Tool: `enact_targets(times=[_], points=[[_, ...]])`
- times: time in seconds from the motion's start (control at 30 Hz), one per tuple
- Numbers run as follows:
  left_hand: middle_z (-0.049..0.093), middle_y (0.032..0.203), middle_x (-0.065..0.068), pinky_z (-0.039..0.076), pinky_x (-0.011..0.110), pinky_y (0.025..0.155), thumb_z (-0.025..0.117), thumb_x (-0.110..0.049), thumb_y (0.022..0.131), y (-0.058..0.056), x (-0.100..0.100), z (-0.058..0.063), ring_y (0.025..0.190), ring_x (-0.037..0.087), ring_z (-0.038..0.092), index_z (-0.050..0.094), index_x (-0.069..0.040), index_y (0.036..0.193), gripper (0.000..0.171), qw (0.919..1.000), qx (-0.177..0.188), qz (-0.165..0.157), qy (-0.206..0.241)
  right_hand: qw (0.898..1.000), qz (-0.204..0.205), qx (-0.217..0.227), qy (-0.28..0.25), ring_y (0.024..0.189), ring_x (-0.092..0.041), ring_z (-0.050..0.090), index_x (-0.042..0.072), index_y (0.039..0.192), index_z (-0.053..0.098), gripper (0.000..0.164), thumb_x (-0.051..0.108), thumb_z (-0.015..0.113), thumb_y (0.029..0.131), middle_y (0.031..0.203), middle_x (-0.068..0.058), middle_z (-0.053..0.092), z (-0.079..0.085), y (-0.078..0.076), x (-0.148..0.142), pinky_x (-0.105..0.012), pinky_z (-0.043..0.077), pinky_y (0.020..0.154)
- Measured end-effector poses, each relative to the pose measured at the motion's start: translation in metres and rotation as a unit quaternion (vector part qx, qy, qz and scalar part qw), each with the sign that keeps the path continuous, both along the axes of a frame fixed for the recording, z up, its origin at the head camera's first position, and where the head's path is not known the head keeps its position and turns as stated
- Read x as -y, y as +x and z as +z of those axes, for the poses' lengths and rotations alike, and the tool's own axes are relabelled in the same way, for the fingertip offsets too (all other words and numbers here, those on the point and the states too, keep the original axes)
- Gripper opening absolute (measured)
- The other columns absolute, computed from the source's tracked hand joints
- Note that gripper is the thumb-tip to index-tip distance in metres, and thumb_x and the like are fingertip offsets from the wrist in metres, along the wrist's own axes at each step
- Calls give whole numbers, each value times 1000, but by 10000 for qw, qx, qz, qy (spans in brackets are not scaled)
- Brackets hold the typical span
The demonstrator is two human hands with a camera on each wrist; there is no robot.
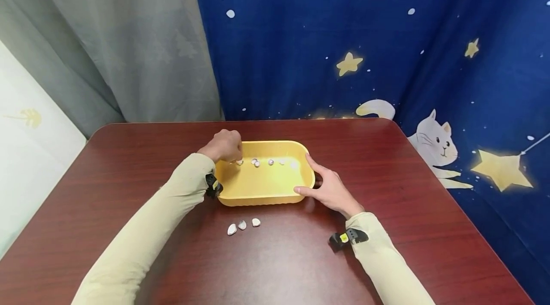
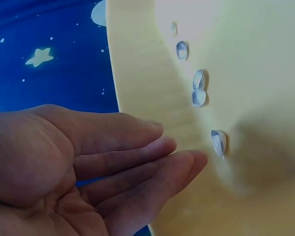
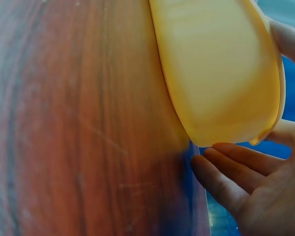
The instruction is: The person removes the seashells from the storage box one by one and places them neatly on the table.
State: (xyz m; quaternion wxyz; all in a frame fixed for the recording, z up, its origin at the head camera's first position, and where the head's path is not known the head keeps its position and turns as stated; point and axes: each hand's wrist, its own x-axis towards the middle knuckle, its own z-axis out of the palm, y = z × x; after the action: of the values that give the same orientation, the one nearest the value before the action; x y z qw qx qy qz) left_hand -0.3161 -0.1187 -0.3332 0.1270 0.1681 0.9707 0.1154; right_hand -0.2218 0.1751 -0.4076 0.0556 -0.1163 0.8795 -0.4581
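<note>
A shallow yellow plastic tray (image 1: 262, 198) sits on the table with several small whitish shells (image 1: 270, 162) in a loose row along its far side. My left hand (image 1: 225, 146) is over the tray's far left corner. In the left wrist view its loosely bent fingers (image 2: 137, 187) hold nothing visible, and the nearest shell (image 2: 219, 142) lies just beyond the fingertips. At the tray's right end my right hand (image 1: 328, 190) grips the wall, thumb over the near rim and index finger at the far part. The right wrist view shows its other fingers (image 3: 221, 184) beside the tray's outer wall.
Three white shells (image 1: 242, 225) lie on the reddish-brown wooden table (image 1: 275, 267) in front of the tray. A blue curtain (image 1: 301, 47) with stars and a grey curtain (image 1: 142, 47) hang behind the table's far edge.
</note>
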Motion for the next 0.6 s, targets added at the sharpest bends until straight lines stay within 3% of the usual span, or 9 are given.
enact_targets(times=[0.23,0.47,0.6], points=[[62,75,4,40,24,58,72,-3,76,-10,-11,-9,73,19,49,73,-6,79,5,9984,9,180,-537,10000,31,-37,34,130,-28,60,24,159,25,102,43,84,79,162,-8,38,1,2,0,-43,53,102],[54,79,9,44,28,60,75,-4,69,-13,-19,-11,76,23,46,67,-2,83,17,9913,-332,25,-1274,9999,7,-93,41,130,-27,60,24,159,26,101,42,84,78,162,-7,38,1,2,0,-43,53,102],[54,78,8,39,25,52,70,-2,69,-14,-24,-14,75,22,47,66,-5,79,11,9914,-53,-7,-1308,10000,34,-55,15,131,-27,60,25,159,26,101,43,84,79,162,-6,38,1,2,-1,-43,53,102]])
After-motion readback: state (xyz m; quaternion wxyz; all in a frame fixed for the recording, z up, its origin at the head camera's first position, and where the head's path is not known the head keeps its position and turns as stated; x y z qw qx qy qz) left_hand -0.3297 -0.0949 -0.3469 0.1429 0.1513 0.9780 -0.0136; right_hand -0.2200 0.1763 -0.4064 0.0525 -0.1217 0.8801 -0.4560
